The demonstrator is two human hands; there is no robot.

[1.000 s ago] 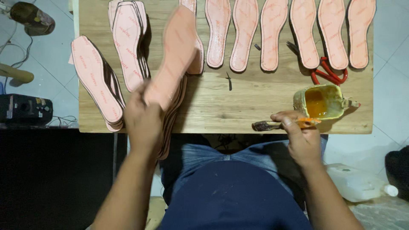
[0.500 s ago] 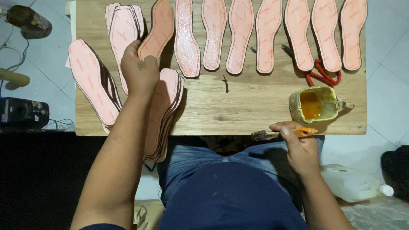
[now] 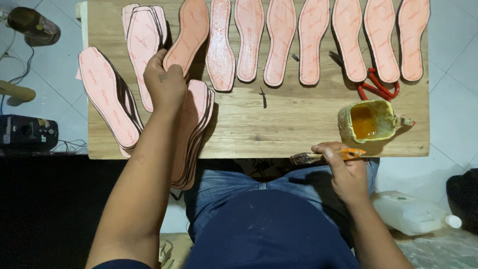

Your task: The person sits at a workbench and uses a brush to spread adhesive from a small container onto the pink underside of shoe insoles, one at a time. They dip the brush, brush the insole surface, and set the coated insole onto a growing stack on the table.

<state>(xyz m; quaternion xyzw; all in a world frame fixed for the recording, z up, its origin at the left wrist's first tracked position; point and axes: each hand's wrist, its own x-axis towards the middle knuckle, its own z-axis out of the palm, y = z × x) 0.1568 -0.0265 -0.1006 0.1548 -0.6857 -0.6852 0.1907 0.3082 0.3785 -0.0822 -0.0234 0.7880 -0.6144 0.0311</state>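
Observation:
My left hand (image 3: pixel 164 82) reaches over the wooden table (image 3: pixel 298 124) and grips the heel end of a pink shoe insole (image 3: pixel 188 32), which lies at the left end of a row of several insoles (image 3: pixel 313 40) along the far edge. Under my forearm a stack of insoles (image 3: pixel 194 134) hangs over the near edge. My right hand (image 3: pixel 346 172) holds an orange-handled brush (image 3: pixel 323 156) at the near edge, just below a yellowish pot of glue (image 3: pixel 368 121).
Two more piles of insoles (image 3: pixel 107 94) (image 3: pixel 142 40) lie at the table's left. Red-handled scissors (image 3: pixel 378 87) rest by the row at the right. A small dark tool (image 3: pixel 263 97) lies mid-table. A white plastic jug (image 3: pixel 411 213) and a black device (image 3: pixel 27 132) sit on the floor.
My left hand lifted one insole off the near stack, carried it away from me and set it at the left end of the far row. My right hand and brush stayed put.

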